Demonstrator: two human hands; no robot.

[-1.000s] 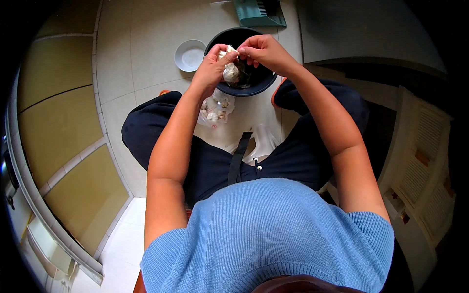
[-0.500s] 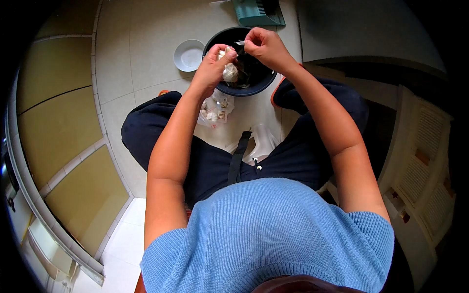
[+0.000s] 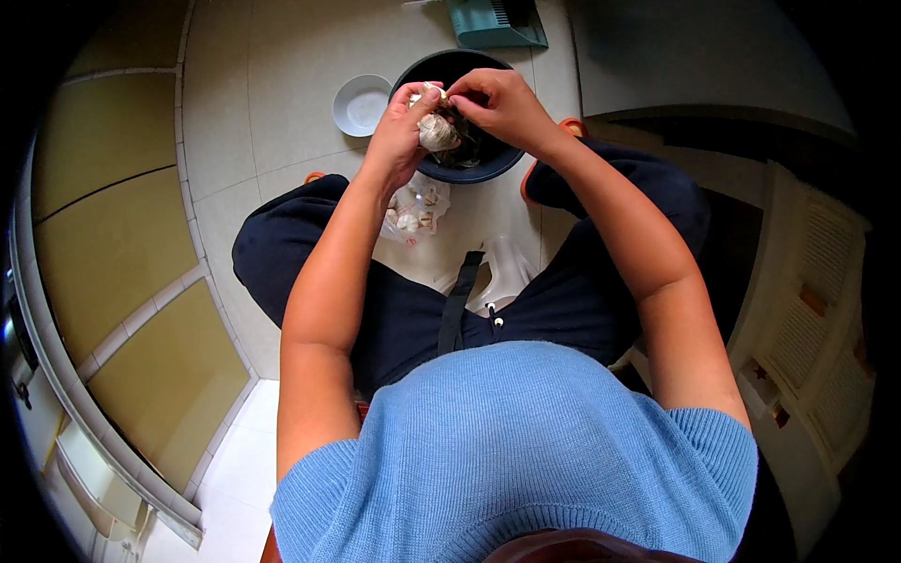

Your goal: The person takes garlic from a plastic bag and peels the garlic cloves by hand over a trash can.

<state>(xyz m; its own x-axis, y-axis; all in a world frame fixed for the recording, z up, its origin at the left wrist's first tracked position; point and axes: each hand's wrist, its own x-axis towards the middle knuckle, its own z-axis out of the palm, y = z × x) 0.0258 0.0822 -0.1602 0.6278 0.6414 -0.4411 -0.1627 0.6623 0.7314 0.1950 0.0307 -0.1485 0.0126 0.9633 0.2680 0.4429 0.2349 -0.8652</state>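
Note:
Over the dark round basin (image 3: 483, 175), my left hand (image 3: 402, 131) is wrapped round white garlic (image 3: 437, 133), with a bulb showing below the fingers. My right hand (image 3: 497, 101) pinches at the top of that garlic from the right, thumb and forefinger together; whatever lies between its fingertips is too small to make out. Dark and pale scraps lie inside the basin. Just left of the basin a white bowl (image 3: 361, 106) stands on the floor. Several garlic bulbs sit in a clear plastic bag (image 3: 413, 223) below my left wrist.
A teal dustpan (image 3: 497, 26) lies on the tiled floor beyond the basin. My knees flank the work, and an orange shoe (image 3: 572, 127) shows by the right one. Tan cabinet panels (image 3: 113, 216) line the left; a grey surface (image 3: 704, 66) is at upper right.
My right hand moved away from the garlic with a thin pale piece at its fingertips, then came back to the garlic. That piece no longer shows. My left hand has shifted slightly left.

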